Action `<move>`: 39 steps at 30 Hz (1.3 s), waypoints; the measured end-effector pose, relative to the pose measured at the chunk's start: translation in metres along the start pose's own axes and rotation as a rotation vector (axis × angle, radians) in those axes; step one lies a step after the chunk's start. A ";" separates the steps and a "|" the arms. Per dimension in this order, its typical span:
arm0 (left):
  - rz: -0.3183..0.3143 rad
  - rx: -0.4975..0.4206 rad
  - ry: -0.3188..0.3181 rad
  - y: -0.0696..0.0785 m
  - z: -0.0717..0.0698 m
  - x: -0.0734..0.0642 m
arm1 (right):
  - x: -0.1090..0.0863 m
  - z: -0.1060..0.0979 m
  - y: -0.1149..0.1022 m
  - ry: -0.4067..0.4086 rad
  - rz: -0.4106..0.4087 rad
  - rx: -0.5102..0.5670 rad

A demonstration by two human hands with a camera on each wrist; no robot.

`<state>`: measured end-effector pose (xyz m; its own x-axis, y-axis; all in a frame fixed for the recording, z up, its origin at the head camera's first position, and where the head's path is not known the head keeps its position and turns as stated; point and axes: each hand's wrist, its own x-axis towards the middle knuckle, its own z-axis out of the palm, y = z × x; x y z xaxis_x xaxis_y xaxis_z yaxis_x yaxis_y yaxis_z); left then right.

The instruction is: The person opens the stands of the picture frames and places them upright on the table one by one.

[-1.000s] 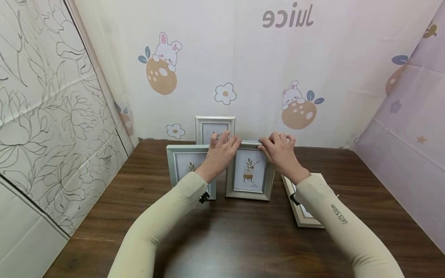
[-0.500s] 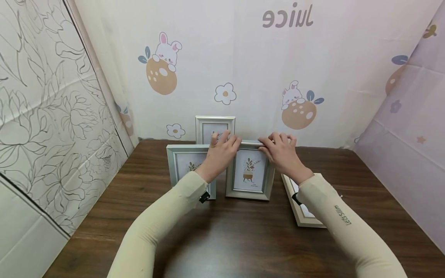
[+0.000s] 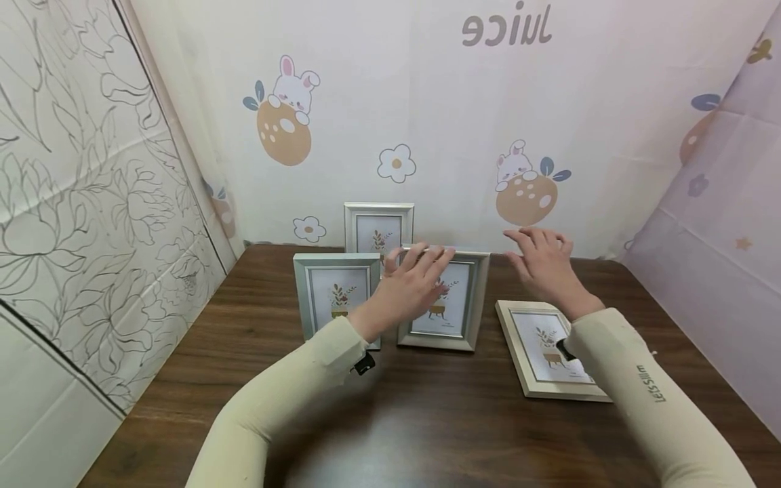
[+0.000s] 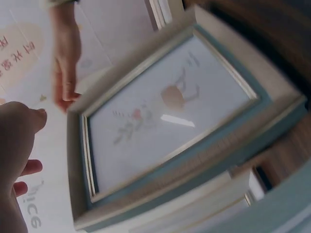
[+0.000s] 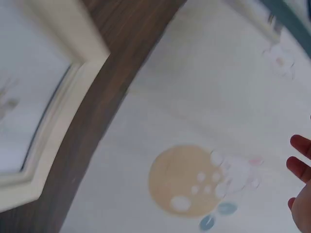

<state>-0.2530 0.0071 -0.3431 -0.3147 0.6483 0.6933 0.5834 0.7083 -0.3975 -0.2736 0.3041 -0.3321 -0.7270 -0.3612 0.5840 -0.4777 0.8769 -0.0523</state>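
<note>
A champagne-silver picture frame [image 3: 466, 325] stands upright on the wooden table, showing a potted-plant print. My left hand [image 3: 405, 288] hovers in front of its upper left, fingers spread and holding nothing. In the left wrist view this frame [image 4: 167, 126] fills the middle, with the hand [image 4: 14, 150] beside its top edge. To the right of the frame, my right hand [image 3: 543, 264] is raised in the air with loosely bent fingers and nothing in it. Below that hand, a cream picture frame [image 3: 518, 366] sits tilted back, partly covered by the right wrist.
A pale green picture frame [image 3: 302, 291] stands to the left, partly behind the left forearm. Farther back, a white picture frame [image 3: 349, 227] stands against the printed curtain [image 3: 451, 135]. Dark wood tabletop [image 3: 427, 420] stretches in front.
Both hands have let go of the champagne-silver frame's top edge. The right hand has moved off to the right, uncovering more of the cream frame; the left has shifted slightly right with fingers spread.
</note>
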 end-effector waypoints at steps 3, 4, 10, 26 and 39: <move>0.024 -0.035 -0.011 0.007 -0.002 -0.002 | -0.009 -0.003 0.016 -0.065 0.029 -0.019; 0.034 -0.048 -0.017 0.010 -0.003 -0.004 | -0.012 -0.004 0.020 -0.098 0.042 -0.027; 0.082 -0.102 -0.082 0.026 -0.003 -0.010 | -0.030 -0.004 0.044 -0.353 0.104 -0.077; 0.207 -0.196 -0.310 0.060 0.005 -0.030 | -0.071 0.026 0.087 -0.667 0.042 -0.220; 0.270 -0.144 -0.386 0.077 0.011 -0.039 | -0.076 0.044 0.101 -0.715 0.048 -0.235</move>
<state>-0.2036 0.0390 -0.4074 -0.3762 0.8790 0.2929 0.7714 0.4722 -0.4265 -0.2879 0.4067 -0.4174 -0.9255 -0.3686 -0.0873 -0.3782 0.9123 0.1569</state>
